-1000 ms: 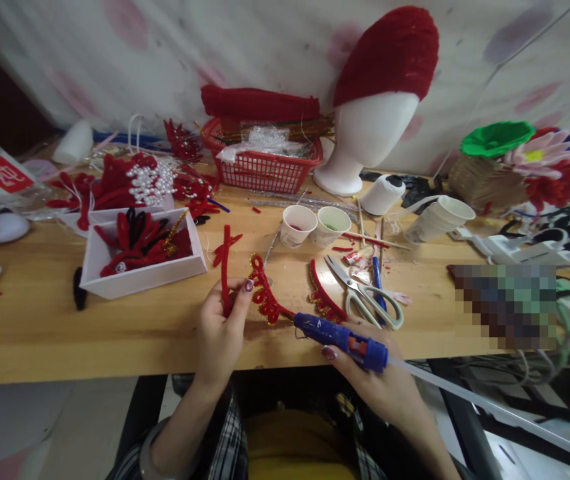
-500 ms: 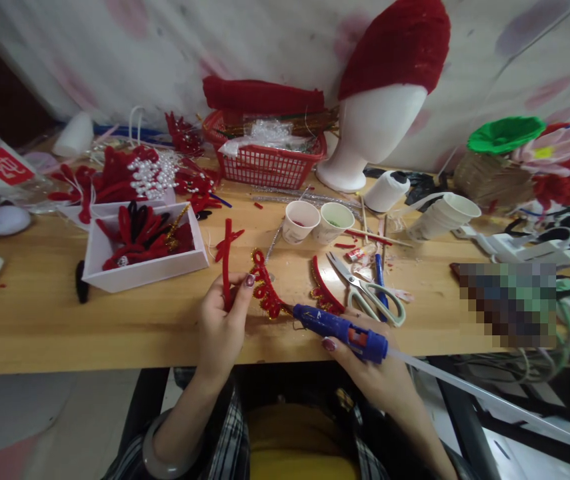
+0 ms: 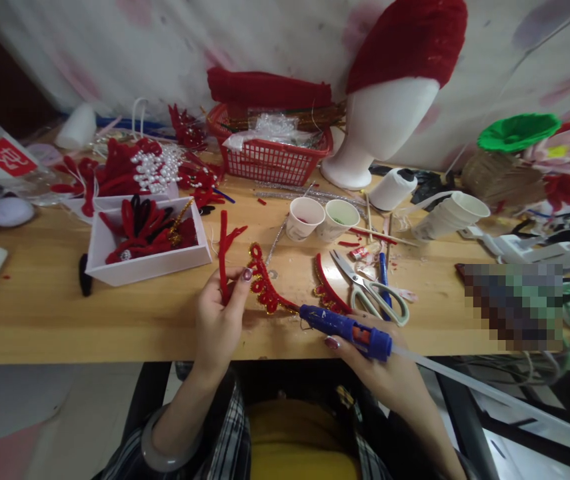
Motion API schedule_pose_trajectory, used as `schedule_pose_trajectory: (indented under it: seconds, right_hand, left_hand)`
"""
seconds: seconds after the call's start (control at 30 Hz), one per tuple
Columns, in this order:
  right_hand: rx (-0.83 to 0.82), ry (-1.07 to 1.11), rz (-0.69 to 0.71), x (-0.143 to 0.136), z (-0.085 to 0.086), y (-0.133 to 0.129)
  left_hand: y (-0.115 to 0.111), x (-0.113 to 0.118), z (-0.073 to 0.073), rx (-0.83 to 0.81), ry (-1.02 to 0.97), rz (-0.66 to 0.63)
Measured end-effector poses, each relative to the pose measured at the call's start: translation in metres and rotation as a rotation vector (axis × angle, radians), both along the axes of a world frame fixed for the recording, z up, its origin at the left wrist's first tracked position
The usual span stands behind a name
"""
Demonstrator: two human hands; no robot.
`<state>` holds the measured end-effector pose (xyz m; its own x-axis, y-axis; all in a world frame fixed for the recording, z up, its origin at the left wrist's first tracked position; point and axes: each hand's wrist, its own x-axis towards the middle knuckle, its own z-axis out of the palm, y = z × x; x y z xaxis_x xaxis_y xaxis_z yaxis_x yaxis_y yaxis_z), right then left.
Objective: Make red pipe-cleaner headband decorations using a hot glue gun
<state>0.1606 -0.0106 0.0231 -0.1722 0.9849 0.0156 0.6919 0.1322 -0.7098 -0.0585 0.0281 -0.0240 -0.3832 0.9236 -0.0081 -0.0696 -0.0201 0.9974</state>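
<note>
Between the thumb and fingers of my left hand (image 3: 219, 317) is a curved red strip with gold-edged loops (image 3: 267, 287). One straight red fuzzy end (image 3: 223, 257) sticks up from the same hand. My right hand (image 3: 379, 367) is wrapped round a blue hot glue gun (image 3: 345, 330), a long clear glue stick (image 3: 465, 370) trailing from its back. The gun's nozzle is at the right end of the red strip; whether they touch I cannot tell. Just beyond the gun lie a similar red looped piece (image 3: 327, 287) and scissors (image 3: 365, 287) with pale handles.
A white box (image 3: 155, 267) of red and black fuzzy pieces stands at left. Two paper cups (image 3: 305, 220) are at mid-table. Behind them are a red basket (image 3: 269, 160) and a white foam head (image 3: 389, 120). Cables (image 3: 565, 327) and a pixelated patch are at right.
The nozzle has moved slightly right along the red strip, closer to its right end. The whole view has shifted a little. Both hands keep their holds.
</note>
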Motion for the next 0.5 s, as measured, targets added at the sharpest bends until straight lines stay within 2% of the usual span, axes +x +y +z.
schedule_pose_trajectory:
  seconds: [0.27,0.5]
  right_hand:
    - [0.025,-0.041,-0.007,0.0017,0.0044,-0.0002]
    - [0.006,-0.022,-0.007,0.0004,-0.0008,0.0001]
  left_hand:
    - [-0.0004,0.0002,0.0004,-0.007,-0.014,0.009]
    - [0.0002,0.0003,0.0006,0.003,-0.02,0.003]
